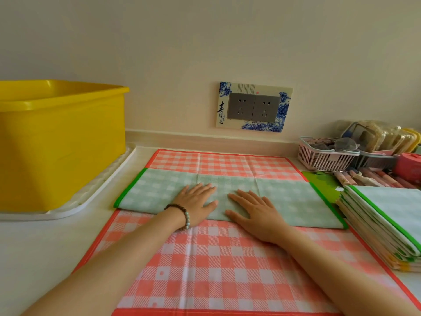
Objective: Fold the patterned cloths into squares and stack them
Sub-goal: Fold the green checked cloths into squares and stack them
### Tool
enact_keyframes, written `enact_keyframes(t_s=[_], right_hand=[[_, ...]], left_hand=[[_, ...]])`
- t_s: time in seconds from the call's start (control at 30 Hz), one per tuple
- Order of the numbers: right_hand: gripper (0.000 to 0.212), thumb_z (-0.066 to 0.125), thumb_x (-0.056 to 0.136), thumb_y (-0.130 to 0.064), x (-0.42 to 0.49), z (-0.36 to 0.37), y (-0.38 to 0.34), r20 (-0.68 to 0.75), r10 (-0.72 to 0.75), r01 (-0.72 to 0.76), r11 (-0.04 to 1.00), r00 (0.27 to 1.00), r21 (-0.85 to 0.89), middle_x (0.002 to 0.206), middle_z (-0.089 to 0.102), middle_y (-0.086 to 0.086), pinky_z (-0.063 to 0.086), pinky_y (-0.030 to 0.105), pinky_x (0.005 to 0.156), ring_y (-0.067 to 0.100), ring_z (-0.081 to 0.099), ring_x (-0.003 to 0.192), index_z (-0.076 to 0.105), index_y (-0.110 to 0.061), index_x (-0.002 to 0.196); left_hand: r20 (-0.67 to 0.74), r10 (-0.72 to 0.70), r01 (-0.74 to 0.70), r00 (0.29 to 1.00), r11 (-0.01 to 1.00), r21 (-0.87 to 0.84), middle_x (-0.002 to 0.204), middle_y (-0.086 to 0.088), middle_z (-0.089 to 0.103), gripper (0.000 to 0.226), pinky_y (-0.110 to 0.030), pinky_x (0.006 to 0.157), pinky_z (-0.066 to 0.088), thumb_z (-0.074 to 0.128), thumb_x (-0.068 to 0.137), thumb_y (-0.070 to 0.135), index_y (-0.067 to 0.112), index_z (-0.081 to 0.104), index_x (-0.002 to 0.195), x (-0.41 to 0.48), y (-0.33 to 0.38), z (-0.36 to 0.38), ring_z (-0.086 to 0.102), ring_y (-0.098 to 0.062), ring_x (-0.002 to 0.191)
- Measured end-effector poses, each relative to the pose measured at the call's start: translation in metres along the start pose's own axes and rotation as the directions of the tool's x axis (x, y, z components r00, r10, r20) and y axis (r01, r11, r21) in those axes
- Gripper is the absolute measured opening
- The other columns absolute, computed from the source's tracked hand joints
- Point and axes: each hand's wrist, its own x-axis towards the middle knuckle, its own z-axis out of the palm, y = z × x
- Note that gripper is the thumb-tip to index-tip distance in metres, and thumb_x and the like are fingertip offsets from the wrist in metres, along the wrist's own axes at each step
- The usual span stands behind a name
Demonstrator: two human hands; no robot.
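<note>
Two hands down flat mid-strip: left hand (196, 201) and right hand (252, 213) side by side, fingers spread and straight, palms pressing on the green checked cloth (296, 201), pinching nothing. Already folded into a long band, lying crosswise on the pink checked cloth (216, 265), itself spread open on the desk (34, 242). Looks thin, soft and light, so probably no stiffness at all and prone to sliding on the layer underneath. Best bet: pinch the green-trimmed short ends at the corners, then bring one end over to meet the other while keeping a palm near the middle. Finished stack of folded cloths (387, 226) waiting just right of the band, yellow tub (61, 142) off to the far left.
</note>
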Motion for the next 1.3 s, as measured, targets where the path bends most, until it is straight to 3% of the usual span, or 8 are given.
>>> enact_keyframes(t_s=[0.3, 0.6, 0.7, 0.77, 0.9, 1.0, 1.13, 1.3], right_hand=[[0.062, 0.025, 0.087, -0.07, 0.001, 0.0, 0.002, 0.012, 0.018, -0.018, 1.0, 1.0, -0.013, 0.157, 0.007, -0.016, -0.001, 0.04, 0.119, 0.01, 0.0, 0.146, 0.013, -0.049, 0.145], [0.063, 0.025, 0.087, -0.07, 0.0, -0.001, 0.002, 0.016, 0.01, -0.01, 1.0, 1.0, -0.003, 0.157, 0.006, -0.018, -0.001, 0.04, 0.119, 0.009, -0.001, 0.146, 0.012, -0.05, 0.144], [0.064, 0.026, 0.086, -0.071, 0.0, -0.002, 0.002, 0.014, 0.017, -0.018, 1.0, 1.0, 0.022, 0.157, 0.007, -0.018, -0.002, 0.039, 0.119, 0.008, 0.0, 0.145, 0.014, -0.048, 0.145], [0.067, 0.03, 0.085, -0.071, 0.0, -0.004, 0.001, -0.003, 0.02, -0.02, 0.998, 1.0, 0.052, 0.156, 0.01, -0.018, -0.001, 0.038, 0.119, 0.007, 0.002, 0.145, 0.018, -0.045, 0.145], [0.071, 0.047, 0.083, -0.067, 0.003, -0.008, 0.006, -0.018, 0.031, -0.028, 0.985, 0.999, 0.172, 0.154, 0.022, -0.015, 0.007, 0.035, 0.119, 0.008, 0.014, 0.144, 0.029, -0.035, 0.144], [0.071, 0.063, 0.079, -0.056, 0.006, -0.015, 0.017, -0.004, 0.069, -0.063, 0.943, 0.998, 0.326, 0.147, 0.037, -0.011, 0.025, 0.026, 0.113, 0.009, 0.034, 0.135, 0.039, -0.029, 0.14], [0.061, 0.07, 0.079, -0.043, 0.011, -0.023, 0.031, -0.047, 0.136, -0.105, 0.904, 0.99, 0.413, 0.133, 0.05, -0.01, 0.034, 0.014, 0.092, 0.007, 0.048, 0.116, 0.049, -0.026, 0.133], [0.055, 0.075, 0.076, -0.034, 0.019, -0.02, 0.041, -0.063, 0.184, -0.116, 0.811, 0.981, 0.574, 0.123, 0.055, -0.01, 0.037, 0.016, 0.091, 0.006, 0.05, 0.109, 0.055, -0.024, 0.127]], left_hand=[[0.03, -0.037, 0.036, 0.999, 0.999, 0.024, 0.158, 0.012, -0.006, 0.053, -0.045, 0.117, -0.005, 0.015, 0.097, 0.054, 0.04, 0.005, 0.148, -0.015, -0.015, -0.005, -0.008, -0.011, 0.145], [0.024, -0.214, 0.213, 0.977, 0.976, 0.036, 0.157, 0.012, -0.005, 0.062, -0.045, 0.117, -0.003, 0.015, 0.091, 0.065, 0.04, 0.005, 0.148, -0.044, -0.075, -0.019, -0.007, -0.013, 0.145], [0.048, -0.261, 0.26, 0.964, 0.965, 0.017, 0.155, 0.004, 0.019, 0.073, -0.044, 0.116, 0.016, 0.019, 0.084, 0.074, 0.034, 0.024, 0.145, -0.034, -0.069, -0.032, 0.017, -0.02, 0.143], [0.03, -0.304, 0.305, 0.952, 0.952, -0.024, 0.142, 0.001, 0.036, 0.071, -0.039, 0.106, 0.033, 0.023, 0.084, 0.074, 0.027, 0.039, 0.136, -0.019, -0.058, -0.044, 0.038, -0.021, 0.128], [-0.016, -0.134, 0.132, 0.991, 0.986, -0.099, 0.149, -0.002, 0.029, 0.07, -0.04, 0.108, 0.032, 0.033, 0.089, 0.065, 0.019, 0.031, 0.142, 0.021, -0.029, -0.049, 0.032, -0.021, 0.134], [0.001, -0.019, 0.019, 1.0, 0.999, -0.032, 0.15, -0.003, 0.029, 0.073, -0.039, 0.11, 0.03, 0.039, 0.088, 0.064, 0.018, 0.028, 0.144, 0.053, -0.011, -0.044, 0.03, -0.022, 0.136], [0.015, -0.01, 0.011, 1.0, 0.999, -0.05, 0.136, -0.003, 0.046, 0.068, -0.036, 0.101, 0.039, 0.047, 0.085, 0.064, 0.016, 0.042, 0.133, 0.089, 0.001, -0.046, 0.044, -0.02, 0.122], [0.116, -0.066, 0.07, 0.991, 0.997, -0.031, 0.118, -0.002, 0.054, 0.068, -0.036, 0.09, 0.047, 0.05, 0.078, 0.07, 0.016, 0.048, 0.12, 0.108, 0.012, -0.052, 0.054, -0.021, 0.103]])
